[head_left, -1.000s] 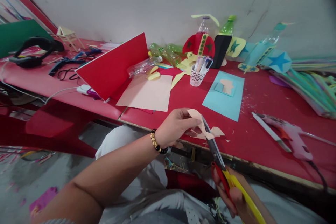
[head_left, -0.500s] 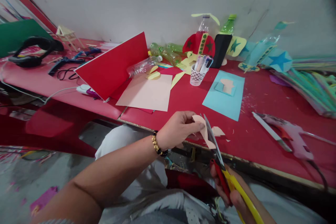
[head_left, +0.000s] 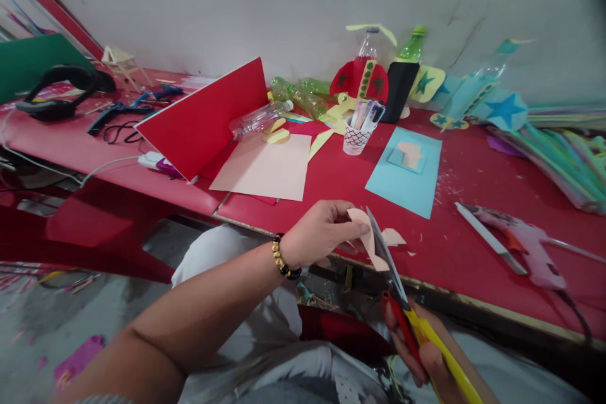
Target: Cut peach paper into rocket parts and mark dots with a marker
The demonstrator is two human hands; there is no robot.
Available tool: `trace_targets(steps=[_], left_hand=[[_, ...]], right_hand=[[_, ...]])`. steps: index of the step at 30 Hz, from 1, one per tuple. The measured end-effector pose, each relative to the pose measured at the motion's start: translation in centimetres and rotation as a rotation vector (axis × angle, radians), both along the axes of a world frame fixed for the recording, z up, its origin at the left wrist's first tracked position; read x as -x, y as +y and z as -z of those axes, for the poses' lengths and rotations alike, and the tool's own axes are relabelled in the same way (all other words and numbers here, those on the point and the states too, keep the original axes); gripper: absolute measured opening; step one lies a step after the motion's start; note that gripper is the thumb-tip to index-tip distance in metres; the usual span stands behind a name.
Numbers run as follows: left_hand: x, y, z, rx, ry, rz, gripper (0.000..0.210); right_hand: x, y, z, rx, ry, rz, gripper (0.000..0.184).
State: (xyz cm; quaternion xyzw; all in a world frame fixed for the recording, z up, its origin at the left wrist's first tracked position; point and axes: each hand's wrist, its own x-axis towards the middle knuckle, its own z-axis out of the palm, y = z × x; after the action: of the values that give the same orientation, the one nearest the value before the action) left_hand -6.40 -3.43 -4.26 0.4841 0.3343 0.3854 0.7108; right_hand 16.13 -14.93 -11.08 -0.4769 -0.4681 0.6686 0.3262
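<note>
Between the thumb and fingers of my left hand [head_left: 326, 233] is a piece of peach paper [head_left: 363, 232] with a curved edge, held above the table's front edge. My right hand [head_left: 421, 350] grips scissors [head_left: 407, 309] with one red and one yellow handle. Their blades point up and away, lying along the paper's right edge; whether they bite into it I cannot tell. Peach paper scraps [head_left: 392, 237] rest on the red table [head_left: 331, 180] just right of the blades.
A pink glue gun [head_left: 534, 252] and a white-handled cutter [head_left: 490, 237] lie right. Behind are a pen cup [head_left: 356, 139], blue paper [head_left: 407, 186], a peach sheet [head_left: 269, 167] and bottle crafts [head_left: 364, 72]. A red board [head_left: 213, 117] leans at left.
The scissors and my right hand have shifted very slightly right and down. My left hand keeps the peach paper in nearly the same place.
</note>
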Motion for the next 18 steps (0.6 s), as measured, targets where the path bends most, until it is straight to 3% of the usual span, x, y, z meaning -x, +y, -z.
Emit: trace_targets(steps=[5,13,18], left_hand=[[0.2,0.1,-0.1,0.016,0.024,0.02,0.017],[0.5,0.2,-0.4,0.017,0.059,0.032,0.019],[0.5,0.2,-0.3,0.012,0.049,0.012,0.02]], right_hand=[[0.5,0.3,-0.6,-0.099,-0.068,-0.1,0.07],[-0.2,0.2,1.7,-0.055,-0.021,-0.121,0.074],[0.2,0.4,0.9,-0.091,-0.037,-0.09,0.073]])
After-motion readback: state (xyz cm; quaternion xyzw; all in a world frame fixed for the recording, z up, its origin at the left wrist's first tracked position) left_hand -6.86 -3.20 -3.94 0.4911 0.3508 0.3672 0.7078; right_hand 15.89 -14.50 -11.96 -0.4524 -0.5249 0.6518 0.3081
